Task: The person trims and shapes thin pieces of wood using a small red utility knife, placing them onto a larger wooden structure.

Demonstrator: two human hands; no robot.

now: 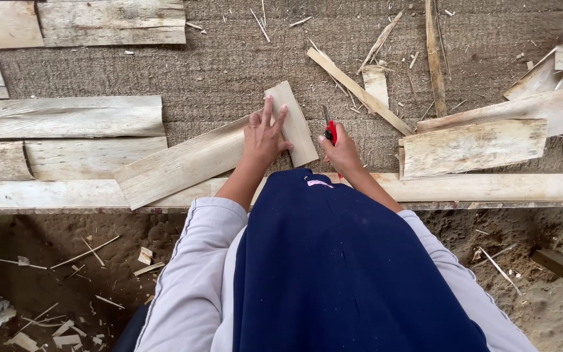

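My left hand (264, 135) lies flat with fingers spread on a short pale wood slat (296, 124), pressing it down where it crosses a longer slat (177, 163) on the rough grey work surface (229, 72). My right hand (343, 154) is just right of the short slat, closed around a red-handled cutter (329, 129) whose dark blade points away from me beside the slat's right edge. A dark blue cloth (333, 261) hangs below my arms and hides the bench edge in front of me.
Flat wood slats lie stacked at the left (66, 117) and right (474, 146). Thin strips and splinters (360, 91) scatter over the far side. A long plank (490, 187) runs along the front edge. Below, a dirt floor (66, 274) holds wood scraps.
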